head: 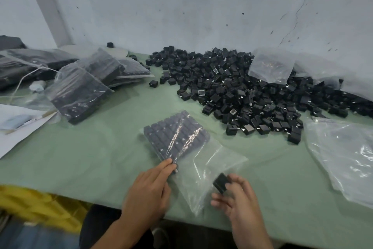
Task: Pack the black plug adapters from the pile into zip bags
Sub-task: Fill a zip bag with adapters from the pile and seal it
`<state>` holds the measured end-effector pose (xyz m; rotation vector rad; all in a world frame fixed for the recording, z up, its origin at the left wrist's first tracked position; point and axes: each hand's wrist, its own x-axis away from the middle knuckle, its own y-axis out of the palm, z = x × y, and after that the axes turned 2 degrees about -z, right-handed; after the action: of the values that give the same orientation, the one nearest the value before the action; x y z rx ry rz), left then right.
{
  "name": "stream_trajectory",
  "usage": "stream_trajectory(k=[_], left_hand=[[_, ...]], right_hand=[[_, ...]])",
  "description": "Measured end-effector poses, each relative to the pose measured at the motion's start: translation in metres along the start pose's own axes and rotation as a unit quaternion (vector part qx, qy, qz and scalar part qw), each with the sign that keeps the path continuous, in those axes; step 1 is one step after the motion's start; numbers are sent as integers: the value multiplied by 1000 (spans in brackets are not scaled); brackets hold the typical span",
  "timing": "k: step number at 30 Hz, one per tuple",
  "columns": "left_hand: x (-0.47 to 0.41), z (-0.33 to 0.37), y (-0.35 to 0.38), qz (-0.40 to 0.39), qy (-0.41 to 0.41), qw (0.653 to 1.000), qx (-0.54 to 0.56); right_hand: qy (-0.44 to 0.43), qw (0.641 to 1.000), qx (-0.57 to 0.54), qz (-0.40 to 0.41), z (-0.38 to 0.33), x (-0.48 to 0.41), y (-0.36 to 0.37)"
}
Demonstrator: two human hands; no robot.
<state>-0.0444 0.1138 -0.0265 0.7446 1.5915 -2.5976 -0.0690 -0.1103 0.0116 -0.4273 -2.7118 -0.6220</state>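
The zip bag [193, 160] lies flat on the green worktop [90, 164] in front of the person. Its far half holds a tidy block of black adapters in rows; its near half is slack, wrinkled clear film. The left hand [149, 186] presses nearly straight fingers [166, 163] on the near edge of that block; whether the thumb pinches underneath cannot be told. The right hand [238, 204] grips one loose adapter [221, 183] between thumb and fingertips, just over the bag's empty near part. The pile [252, 91] spreads along the wall [181, 6], well apart from both hands. Filled bags [86, 87] lean together at the left, and empty bags [343, 158] lie at the right.

Each adapter looks like a small, rigid plastic cube, probably light, with smooth faces. It is best held by two opposite flat sides, with any metal prongs turned away from the film, which they could snag. The bag is floppy and slick and keeps no shape of its own, so its mouth needs holding open while the rows are steadied against toppling. Once full it is likely hefty and better supported from beneath than lifted by the film.
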Motion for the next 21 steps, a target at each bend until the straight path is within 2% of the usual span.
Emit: stream_trajectory(k=[2,6,9,11,14,16,18,21], left_hand=[[-1,0,0,4,0,1000,-2],[-2,0,2,11,1,1000,-6],[0,-1,3,10,3,1000,-8],[0,-1,3,8,3,1000,-3],[-2,0,3,9,0,1000,-1],[-2,-1,3,10,1,1000,-1],[-1,-2,3,8,4,1000,-4],[-1,-3,4,9,8,1000,-8]], right_hand=[[61,998,-14,-9,5,1,-13],[171,972,28,-160,-4,-6,-14],[188,949,-36,-252,-13,-15,-10],[179,953,-30,-241,-13,-19,-7],[86,974,127,-167,-9,-24,0],[43,970,170,-169,-7,-25,9],[34,975,143,-164,-6,-25,22],[85,983,3,-165,-4,-31,41]])
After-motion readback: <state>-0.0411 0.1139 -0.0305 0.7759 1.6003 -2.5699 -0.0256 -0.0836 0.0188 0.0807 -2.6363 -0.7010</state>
